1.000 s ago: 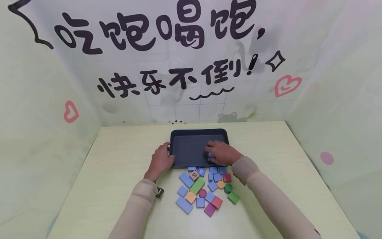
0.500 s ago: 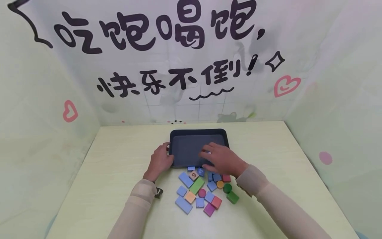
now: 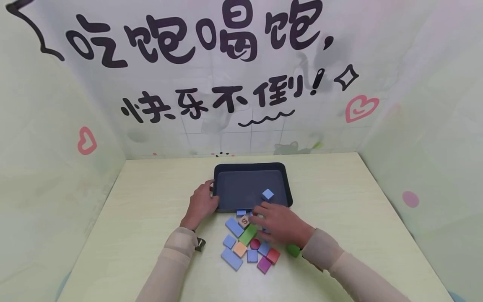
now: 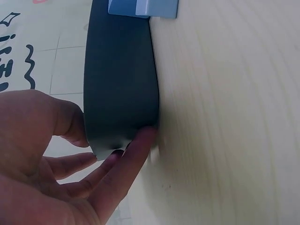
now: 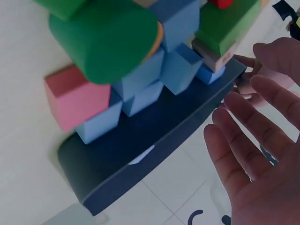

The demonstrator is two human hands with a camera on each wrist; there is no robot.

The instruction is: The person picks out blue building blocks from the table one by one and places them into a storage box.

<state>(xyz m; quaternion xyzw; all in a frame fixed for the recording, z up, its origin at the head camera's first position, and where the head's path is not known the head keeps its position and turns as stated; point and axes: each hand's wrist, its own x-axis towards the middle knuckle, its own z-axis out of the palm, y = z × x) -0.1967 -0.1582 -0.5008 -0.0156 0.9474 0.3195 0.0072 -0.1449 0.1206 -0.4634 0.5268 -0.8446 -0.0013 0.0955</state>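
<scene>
A black rectangular tray (image 3: 241,188) lies toward the back of the table, with one blue block (image 3: 268,194) inside near its right side. My left hand (image 3: 200,205) holds the tray's front left corner, its thumb and fingers set round the wall (image 4: 122,75). My right hand (image 3: 283,224) hovers over the blocks in front of the tray, fingers spread and slightly bent, holding nothing. Beneath it in the right wrist view are a green cylinder (image 5: 103,42) and a red block (image 5: 77,98). In the head view it hides several blocks.
Several blocks lie in front of the tray, among them a block marked S (image 3: 244,221), a long green block (image 3: 247,235), an orange block (image 3: 240,249) and a magenta block (image 3: 264,265). Fabric walls (image 3: 241,138) stand behind and at both sides.
My right hand has let go of the blue block inside the tray and come back toward the front, over the blocks. The left hand stays at the tray's corner.
</scene>
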